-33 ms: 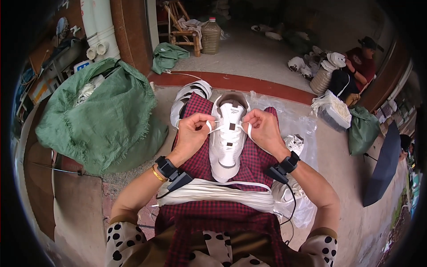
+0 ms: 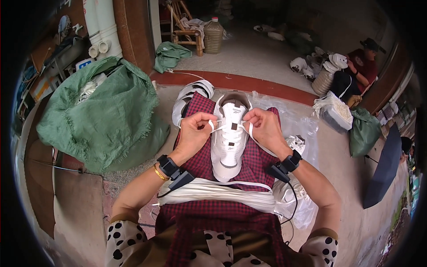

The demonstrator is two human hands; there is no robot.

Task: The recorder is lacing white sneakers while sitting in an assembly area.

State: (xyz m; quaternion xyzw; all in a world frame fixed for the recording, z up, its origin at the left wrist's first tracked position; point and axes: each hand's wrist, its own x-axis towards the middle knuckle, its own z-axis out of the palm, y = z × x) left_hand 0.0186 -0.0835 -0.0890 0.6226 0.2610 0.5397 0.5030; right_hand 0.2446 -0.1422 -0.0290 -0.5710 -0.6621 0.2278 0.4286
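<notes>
A white sneaker (image 2: 227, 155) rests on my lap over a red-and-black checked apron (image 2: 202, 155), its toe pointing at me and its brown-lined opening away. White lace crosses the tongue in its lower rows. My left hand (image 2: 195, 133) pinches one side of the white shoelace (image 2: 211, 126) beside the upper eyelets. On the opposite side my right hand (image 2: 264, 129) pinches the lace too, with a loop hanging from the fingers. The fingertips of both hands are close against the shoe. A thick bundle of white laces (image 2: 218, 196) lies across my lap below the toe.
A big green sack (image 2: 98, 120) stands at my left. Beyond my lap are stacked white shoes (image 2: 195, 95); more shoes (image 2: 296, 143) lie on plastic sheeting (image 2: 307, 129) at right. Farther right are a tub of laces (image 2: 333, 111), a dark umbrella (image 2: 382, 171) and a seated person (image 2: 362, 66).
The whole view has shifted very slightly. Both hands keep the same hold on the lace, and the sneaker stays in place on my lap.
</notes>
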